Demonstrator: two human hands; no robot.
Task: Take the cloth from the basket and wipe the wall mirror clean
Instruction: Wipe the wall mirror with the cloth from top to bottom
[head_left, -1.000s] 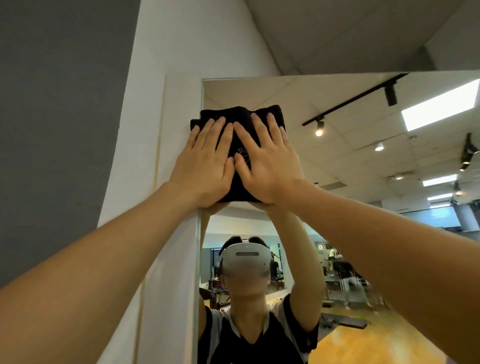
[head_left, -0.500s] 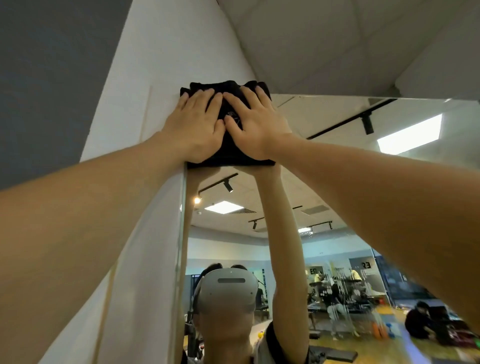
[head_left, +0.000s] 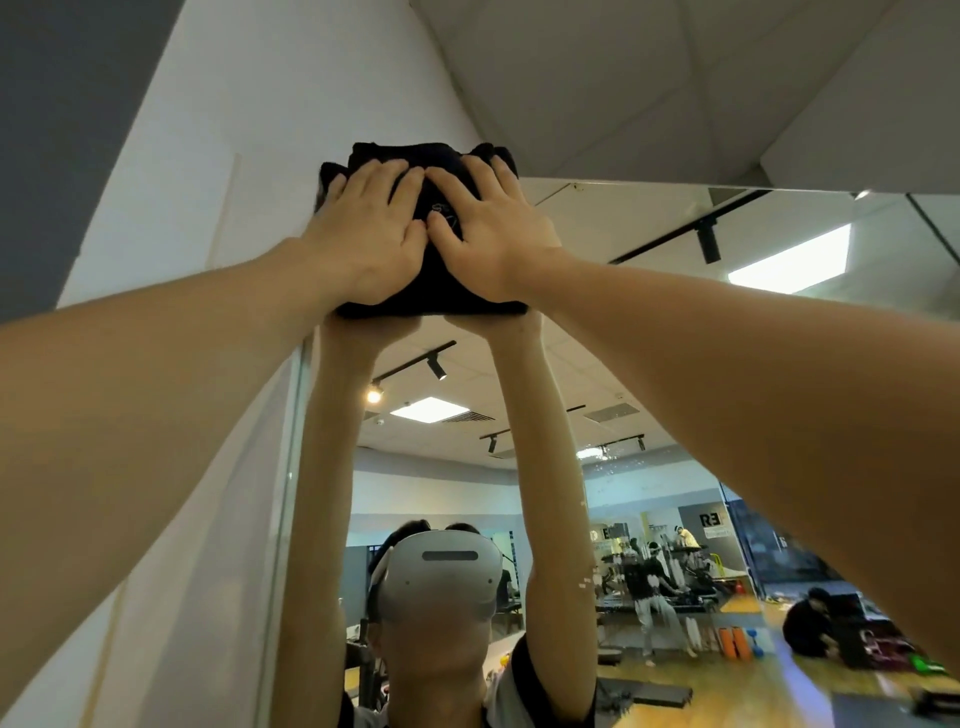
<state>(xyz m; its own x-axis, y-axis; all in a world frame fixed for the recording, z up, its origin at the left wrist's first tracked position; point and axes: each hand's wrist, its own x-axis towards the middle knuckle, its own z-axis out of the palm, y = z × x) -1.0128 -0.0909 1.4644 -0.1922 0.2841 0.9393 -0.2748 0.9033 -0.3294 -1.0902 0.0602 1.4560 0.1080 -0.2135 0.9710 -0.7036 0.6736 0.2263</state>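
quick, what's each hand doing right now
Left hand: open, fingers flat, pressing the black cloth on the mirror.
Right hand: open, also pressing the cloth.

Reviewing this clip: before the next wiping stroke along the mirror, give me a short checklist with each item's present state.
1. Black cloth flat under both hands: ok.
2. Left hand pressing with straight fingers: ok.
3. Right hand pressing likewise: ok.
4. Cloth fully on the mirror: not ok, its top overlaps the upper edge at the left corner.
5. Smudges remaining on the glass: cannot tell.
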